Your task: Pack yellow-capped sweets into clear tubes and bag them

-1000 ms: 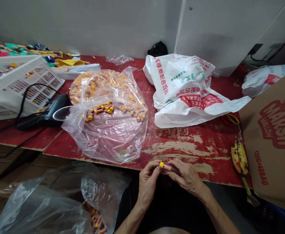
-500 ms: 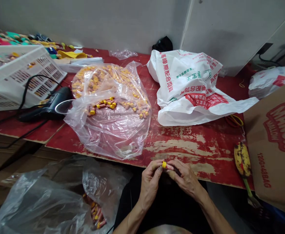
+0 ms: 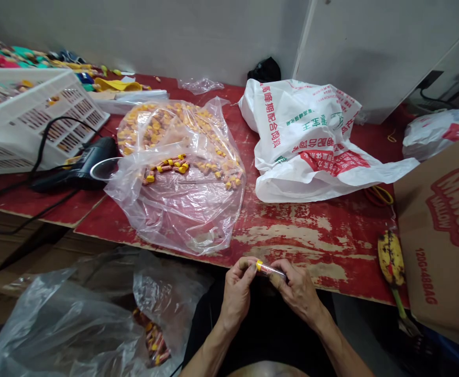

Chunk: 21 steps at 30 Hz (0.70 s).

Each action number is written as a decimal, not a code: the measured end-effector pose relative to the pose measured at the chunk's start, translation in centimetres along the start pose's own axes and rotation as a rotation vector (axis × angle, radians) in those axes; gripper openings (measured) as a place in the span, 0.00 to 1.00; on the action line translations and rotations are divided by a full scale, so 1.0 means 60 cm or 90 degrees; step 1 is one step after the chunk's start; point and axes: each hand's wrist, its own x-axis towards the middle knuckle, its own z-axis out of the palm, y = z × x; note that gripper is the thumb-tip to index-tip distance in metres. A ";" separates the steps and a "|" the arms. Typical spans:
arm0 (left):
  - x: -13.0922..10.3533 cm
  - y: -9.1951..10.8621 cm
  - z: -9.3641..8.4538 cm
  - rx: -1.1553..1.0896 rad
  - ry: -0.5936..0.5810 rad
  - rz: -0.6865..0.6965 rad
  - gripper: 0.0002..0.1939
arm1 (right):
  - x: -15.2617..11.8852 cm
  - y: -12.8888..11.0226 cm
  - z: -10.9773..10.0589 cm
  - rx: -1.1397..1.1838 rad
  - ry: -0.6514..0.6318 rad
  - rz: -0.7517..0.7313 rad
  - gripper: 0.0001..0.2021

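A small tube with a yellow cap point(image 3: 268, 269) is held between my two hands over my lap, just in front of the table edge. My left hand point(image 3: 235, 293) pinches its yellow end between thumb and fingers. At the other end, the fingers of my right hand point(image 3: 302, 290) are closed on the tube, where a shiny clear film or sleeve seems to cover it. A large clear plastic bag point(image 3: 182, 220) on the table holds many similar yellow-capped pieces. More of them lie in another clear bag point(image 3: 76, 324) low on the left.
A black blow dryer or heat gun point(image 3: 91, 162) with a cord lies beside a white slotted basket point(image 3: 44, 125). A white printed sack point(image 3: 304, 141) rests on the red table point(image 3: 292, 230). A cardboard box point(image 3: 441, 220) and a banana point(image 3: 390, 259) are at right.
My left hand has shifted slightly left with the yellow end. The tube's far end now shows shiny and clear by my right fingers.
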 end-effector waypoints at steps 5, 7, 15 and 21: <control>0.000 0.007 0.000 0.021 -0.003 0.020 0.09 | -0.005 -0.003 0.016 0.074 0.070 0.043 0.11; -0.001 0.011 0.001 0.049 -0.003 0.040 0.09 | -0.009 -0.002 0.021 0.097 0.082 0.058 0.10; -0.001 0.012 0.004 0.039 0.011 0.026 0.08 | -0.010 0.000 0.028 0.096 0.163 -0.068 0.07; -0.005 0.013 0.007 0.023 0.026 0.027 0.09 | -0.011 0.007 0.031 0.116 0.127 0.048 0.09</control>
